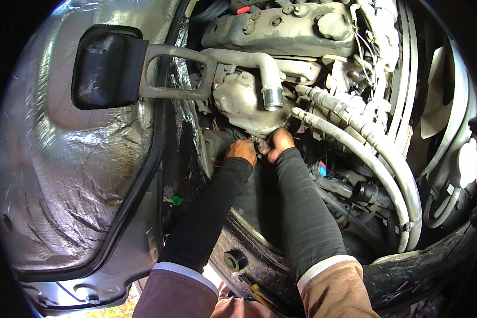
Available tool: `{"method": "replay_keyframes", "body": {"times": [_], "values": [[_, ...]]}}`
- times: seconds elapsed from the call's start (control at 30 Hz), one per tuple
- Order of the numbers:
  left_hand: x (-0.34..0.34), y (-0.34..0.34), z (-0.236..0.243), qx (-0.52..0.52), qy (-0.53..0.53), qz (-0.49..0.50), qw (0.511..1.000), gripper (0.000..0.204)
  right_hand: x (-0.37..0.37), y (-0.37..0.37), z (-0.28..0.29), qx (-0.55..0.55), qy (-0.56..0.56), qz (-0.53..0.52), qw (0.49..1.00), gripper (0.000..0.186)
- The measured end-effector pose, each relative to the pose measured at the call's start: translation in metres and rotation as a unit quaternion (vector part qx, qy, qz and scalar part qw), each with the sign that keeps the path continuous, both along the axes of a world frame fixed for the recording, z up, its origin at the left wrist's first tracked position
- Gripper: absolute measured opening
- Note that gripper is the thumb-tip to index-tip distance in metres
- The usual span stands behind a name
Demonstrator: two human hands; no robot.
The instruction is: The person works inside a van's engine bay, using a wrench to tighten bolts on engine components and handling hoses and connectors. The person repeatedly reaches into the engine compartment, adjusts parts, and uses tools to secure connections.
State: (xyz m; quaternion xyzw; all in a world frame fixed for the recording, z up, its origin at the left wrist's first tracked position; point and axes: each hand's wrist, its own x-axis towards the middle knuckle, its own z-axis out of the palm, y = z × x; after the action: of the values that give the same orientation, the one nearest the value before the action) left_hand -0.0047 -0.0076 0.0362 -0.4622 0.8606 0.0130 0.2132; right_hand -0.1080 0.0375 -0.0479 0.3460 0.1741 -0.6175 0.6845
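Hands nearly meet just below the pale cast housing (237,100), at its 6 o'clock edge: the left hand (242,150) shows its back, knuckles bent, and the right hand (280,143) curls in close beside it, thumb side up. Their fingertips run in under the metal, so I cannot tell whether they are clamped on something or merely touching it.

Working half blind like this probably goes best by feel: one hand steadying the part while the other makes small, even movements, wrists kept straight and knuckles off the casting's rough edge. Light pressure seems wiser than force in so tight a gap, where a small piece could drop out of reach.

From the hands, an open pipe stub (273,99) points down at about 12 o'clock, with the long engine cover (281,33) beyond it. Two thick pale hoses (382,146) bend round from 2 to 4 o'clock. At 9 o'clock stands a panel lined with crinkled foil (85,159); a bracket (177,94) reaches across from it at 10. A small green piece (176,200) sits at 8 o'clock, and a black studded cover (262,270) curves along 6 o'clock, beneath the forearms.
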Motion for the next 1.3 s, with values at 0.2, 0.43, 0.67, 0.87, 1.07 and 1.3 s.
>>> {"method": "replay_keyframes", "body": {"times": [0.2,0.43,0.67,0.87,1.07,1.3], "values": [[-0.01,0.006,0.009,-0.023,-0.034,0.028,0.999,0.02,0.0,0.004,0.008,0.009,0.018,-0.001,1.0,0.029],[-0.048,0.013,0.002,0.015,-0.019,0.142,0.99,0.03,-0.002,0.0,-0.009,-0.011,0.001,-0.04,0.999,0.031],[-0.007,-0.019,-0.024,0.152,0.161,0.408,0.886,0.022,0.0,0.001,-0.007,-0.005,-0.003,0.0,1.0,0.032],[0.033,-0.035,-0.041,0.288,0.28,0.512,0.76,0.03,0.0,0.0,-0.001,-0.017,-0.016,-0.005,1.0,0.03],[0.05,-0.052,-0.066,0.125,0.073,0.25,0.957,0.037,0.0,0.002,0.005,0.003,-0.017,-0.009,1.0,0.026],[0.057,-0.081,-0.07,0.136,-0.111,0.052,0.983,0.041,-0.004,0.004,0.005,0.019,-0.016,-0.02,0.999,0.025]]}}
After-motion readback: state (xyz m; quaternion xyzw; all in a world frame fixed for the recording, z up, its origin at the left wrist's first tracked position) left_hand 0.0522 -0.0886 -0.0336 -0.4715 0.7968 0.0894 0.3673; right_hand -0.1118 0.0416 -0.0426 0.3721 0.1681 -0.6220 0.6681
